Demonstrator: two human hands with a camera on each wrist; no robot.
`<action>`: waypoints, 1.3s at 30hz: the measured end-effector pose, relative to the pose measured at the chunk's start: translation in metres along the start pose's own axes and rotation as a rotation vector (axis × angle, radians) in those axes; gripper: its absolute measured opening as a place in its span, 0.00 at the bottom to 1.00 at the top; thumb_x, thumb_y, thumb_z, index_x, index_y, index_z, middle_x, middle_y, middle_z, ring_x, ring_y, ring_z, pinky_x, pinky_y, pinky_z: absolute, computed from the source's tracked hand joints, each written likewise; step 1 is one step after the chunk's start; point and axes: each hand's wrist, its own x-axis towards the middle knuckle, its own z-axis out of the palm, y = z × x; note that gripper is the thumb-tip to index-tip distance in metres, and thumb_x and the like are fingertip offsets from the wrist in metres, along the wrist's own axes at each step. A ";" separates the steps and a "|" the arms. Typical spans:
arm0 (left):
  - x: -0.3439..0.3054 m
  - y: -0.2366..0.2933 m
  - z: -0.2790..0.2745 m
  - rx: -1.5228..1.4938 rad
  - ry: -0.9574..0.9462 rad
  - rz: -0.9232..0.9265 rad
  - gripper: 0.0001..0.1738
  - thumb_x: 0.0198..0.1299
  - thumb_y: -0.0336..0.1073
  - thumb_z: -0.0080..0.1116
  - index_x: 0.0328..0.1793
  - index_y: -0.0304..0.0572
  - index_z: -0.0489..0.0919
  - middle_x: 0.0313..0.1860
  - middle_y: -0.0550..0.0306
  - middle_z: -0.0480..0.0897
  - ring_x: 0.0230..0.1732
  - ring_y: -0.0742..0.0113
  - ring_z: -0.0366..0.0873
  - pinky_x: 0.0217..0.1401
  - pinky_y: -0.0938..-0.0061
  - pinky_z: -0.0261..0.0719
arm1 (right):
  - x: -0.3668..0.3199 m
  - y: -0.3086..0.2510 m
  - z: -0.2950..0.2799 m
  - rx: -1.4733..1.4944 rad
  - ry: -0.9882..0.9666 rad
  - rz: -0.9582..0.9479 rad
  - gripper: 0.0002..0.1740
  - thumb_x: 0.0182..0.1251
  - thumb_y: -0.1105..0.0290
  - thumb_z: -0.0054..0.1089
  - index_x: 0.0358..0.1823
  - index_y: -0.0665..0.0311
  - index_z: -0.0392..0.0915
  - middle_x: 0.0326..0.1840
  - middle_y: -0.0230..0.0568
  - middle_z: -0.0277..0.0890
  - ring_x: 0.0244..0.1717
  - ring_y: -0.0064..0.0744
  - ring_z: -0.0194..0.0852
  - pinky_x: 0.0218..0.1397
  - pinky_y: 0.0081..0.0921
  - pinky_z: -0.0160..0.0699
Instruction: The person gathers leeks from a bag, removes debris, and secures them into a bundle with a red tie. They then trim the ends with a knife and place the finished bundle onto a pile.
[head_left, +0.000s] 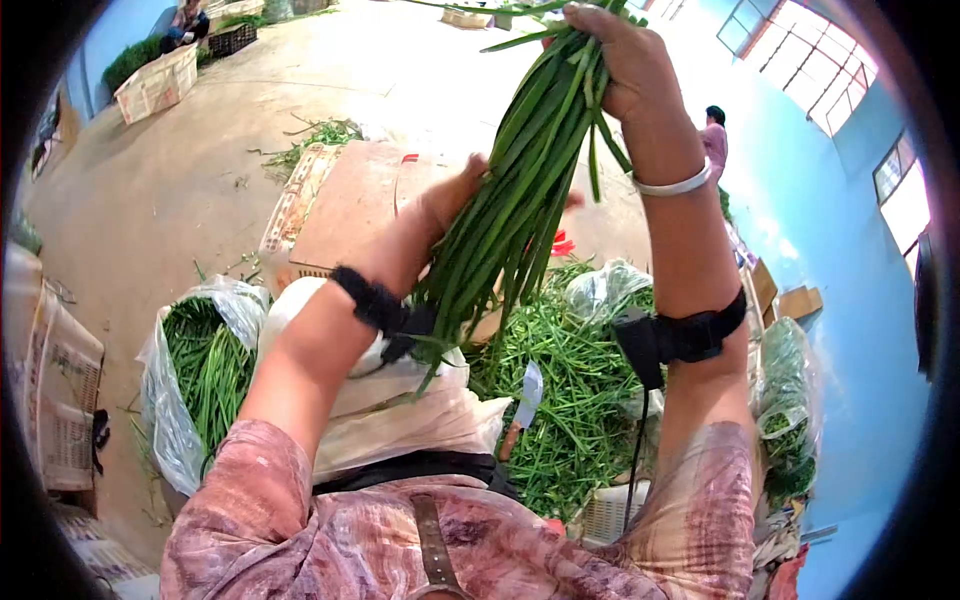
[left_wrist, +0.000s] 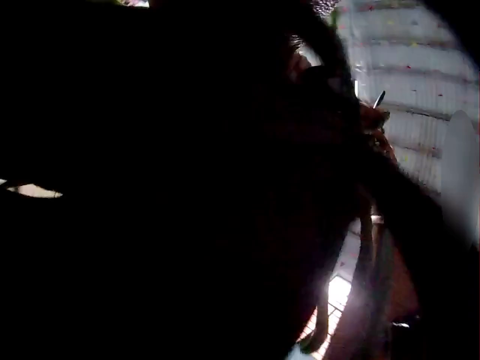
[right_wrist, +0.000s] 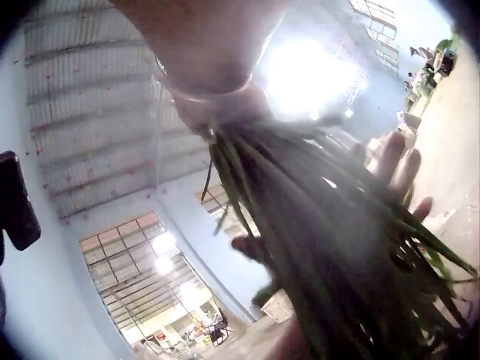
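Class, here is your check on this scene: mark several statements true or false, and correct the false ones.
1. The right hand grips a bunch of green stalks. True.
2. The left hand holds a knife. False: the left hand is at the bunch, and the knife lies on the loose stalks.
3. A white bangle circles the right wrist. True.
4. The plastic bag beside the left arm is empty. False: the plastic bag holds greens.
5. The left wrist view is bright throughout. False: it is mostly dark.
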 end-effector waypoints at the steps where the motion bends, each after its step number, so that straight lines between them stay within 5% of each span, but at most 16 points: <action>1: -0.008 -0.017 0.009 -0.130 -0.116 0.029 0.69 0.31 0.84 0.49 0.73 0.37 0.55 0.70 0.37 0.59 0.69 0.48 0.59 0.69 0.56 0.61 | 0.001 0.010 -0.003 -0.152 0.119 -0.007 0.12 0.59 0.72 0.61 0.37 0.78 0.76 0.27 0.53 0.79 0.26 0.38 0.82 0.29 0.31 0.87; 3: -0.027 -0.052 0.020 -0.277 -0.222 0.039 0.66 0.38 0.82 0.47 0.73 0.37 0.53 0.71 0.38 0.57 0.72 0.46 0.55 0.72 0.54 0.56 | -0.009 0.038 -0.021 -0.132 0.267 0.083 0.12 0.61 0.73 0.59 0.37 0.79 0.74 0.27 0.53 0.78 0.24 0.38 0.82 0.29 0.32 0.87; 8: -0.105 -0.093 0.059 -0.654 0.153 -0.149 0.71 0.34 0.81 0.53 0.76 0.39 0.46 0.72 0.38 0.54 0.71 0.43 0.54 0.72 0.48 0.53 | -0.063 0.110 -0.059 -0.150 0.457 0.381 0.10 0.61 0.75 0.56 0.35 0.80 0.75 0.27 0.53 0.78 0.22 0.37 0.80 0.26 0.31 0.85; 12: -0.126 -0.085 0.067 -0.926 0.267 -0.222 0.59 0.44 0.69 0.61 0.74 0.39 0.52 0.69 0.38 0.61 0.64 0.48 0.67 0.65 0.55 0.68 | -0.087 0.174 -0.071 0.103 0.573 0.422 0.08 0.59 0.77 0.57 0.32 0.80 0.73 0.24 0.52 0.77 0.21 0.40 0.79 0.25 0.34 0.84; 14: -0.129 -0.076 0.068 -0.565 0.507 -0.546 0.49 0.47 0.53 0.67 0.69 0.33 0.58 0.59 0.34 0.71 0.50 0.55 0.79 0.56 0.64 0.78 | -0.091 0.190 -0.067 0.118 0.684 0.476 0.08 0.59 0.77 0.57 0.33 0.80 0.73 0.24 0.53 0.76 0.21 0.40 0.79 0.24 0.34 0.83; 15: -0.126 -0.073 0.072 -0.578 0.632 -0.626 0.38 0.47 0.35 0.64 0.65 0.32 0.63 0.52 0.36 0.77 0.37 0.63 0.81 0.45 0.73 0.82 | -0.099 0.193 -0.068 0.095 0.606 0.496 0.09 0.60 0.76 0.57 0.34 0.78 0.73 0.26 0.51 0.77 0.23 0.40 0.79 0.25 0.33 0.83; 16: -0.129 -0.078 0.067 -0.477 0.656 -0.664 0.36 0.45 0.30 0.65 0.63 0.31 0.66 0.46 0.39 0.80 0.30 0.66 0.78 0.36 0.76 0.80 | -0.104 0.197 -0.069 0.100 0.610 0.501 0.09 0.60 0.76 0.57 0.34 0.78 0.73 0.26 0.51 0.77 0.23 0.40 0.79 0.25 0.33 0.83; 20: -0.148 -0.079 0.046 -0.548 0.514 -0.717 0.37 0.39 0.26 0.66 0.60 0.27 0.67 0.31 0.47 0.80 0.21 0.71 0.73 0.26 0.80 0.70 | -0.135 0.220 -0.096 0.284 0.521 0.586 0.16 0.63 0.63 0.58 0.41 0.72 0.74 0.36 0.48 0.79 0.35 0.40 0.82 0.37 0.33 0.85; 22: -0.154 -0.071 0.040 -0.459 0.468 -0.776 0.37 0.39 0.26 0.65 0.59 0.23 0.67 0.27 0.49 0.78 0.21 0.71 0.72 0.24 0.81 0.69 | -0.161 0.210 -0.103 0.943 0.186 0.427 0.27 0.64 0.50 0.55 0.50 0.69 0.73 0.45 0.49 0.79 0.45 0.43 0.80 0.47 0.39 0.83; 24: -0.169 -0.079 0.031 -0.383 0.450 -0.869 0.36 0.39 0.26 0.65 0.59 0.22 0.67 0.26 0.49 0.78 0.21 0.70 0.72 0.23 0.79 0.69 | -0.182 0.245 -0.128 1.023 0.083 0.414 0.38 0.62 0.39 0.51 0.57 0.68 0.69 0.50 0.52 0.76 0.53 0.48 0.75 0.56 0.46 0.76; 26: -0.170 -0.066 0.040 -0.320 0.414 -0.944 0.36 0.38 0.27 0.65 0.58 0.24 0.68 0.26 0.49 0.78 0.22 0.69 0.73 0.22 0.79 0.68 | -0.195 0.243 -0.125 0.970 0.245 0.463 0.38 0.61 0.39 0.51 0.56 0.69 0.69 0.49 0.56 0.76 0.51 0.50 0.76 0.56 0.45 0.77; 28: -0.176 -0.046 0.049 -0.445 0.499 -0.943 0.34 0.38 0.26 0.65 0.56 0.24 0.69 0.27 0.46 0.78 0.24 0.64 0.75 0.23 0.76 0.72 | -0.207 0.218 -0.111 0.894 0.363 0.370 0.32 0.62 0.46 0.56 0.50 0.73 0.72 0.45 0.55 0.76 0.45 0.46 0.78 0.50 0.39 0.81; 32: -0.186 -0.047 0.062 -0.544 0.581 -0.909 0.32 0.38 0.23 0.64 0.55 0.28 0.69 0.32 0.41 0.79 0.28 0.58 0.80 0.28 0.71 0.78 | -0.210 0.237 -0.127 0.289 0.482 0.573 0.09 0.63 0.73 0.56 0.41 0.69 0.78 0.30 0.40 0.79 0.27 0.27 0.77 0.32 0.22 0.81; 36: -0.212 -0.055 0.064 -0.725 0.566 -0.868 0.30 0.41 0.24 0.62 0.55 0.30 0.68 0.31 0.45 0.77 0.24 0.65 0.75 0.28 0.73 0.75 | -0.212 0.244 -0.123 0.529 0.751 0.574 0.09 0.63 0.77 0.54 0.43 0.71 0.76 0.31 0.39 0.76 0.23 0.26 0.73 0.30 0.21 0.77; 38: -0.221 -0.055 0.073 -0.760 0.620 -0.844 0.29 0.42 0.25 0.61 0.54 0.31 0.67 0.30 0.46 0.76 0.21 0.69 0.70 0.25 0.74 0.69 | -0.220 0.251 -0.152 0.874 0.660 0.492 0.07 0.65 0.77 0.51 0.44 0.69 0.73 0.31 0.39 0.73 0.22 0.26 0.72 0.31 0.22 0.80; 39: -0.231 -0.061 0.072 -0.820 0.631 -0.803 0.26 0.43 0.25 0.61 0.52 0.31 0.68 0.30 0.46 0.75 0.21 0.70 0.69 0.25 0.74 0.67 | -0.225 0.251 -0.162 0.711 0.715 0.473 0.07 0.66 0.76 0.51 0.43 0.69 0.73 0.30 0.39 0.73 0.23 0.27 0.72 0.31 0.23 0.80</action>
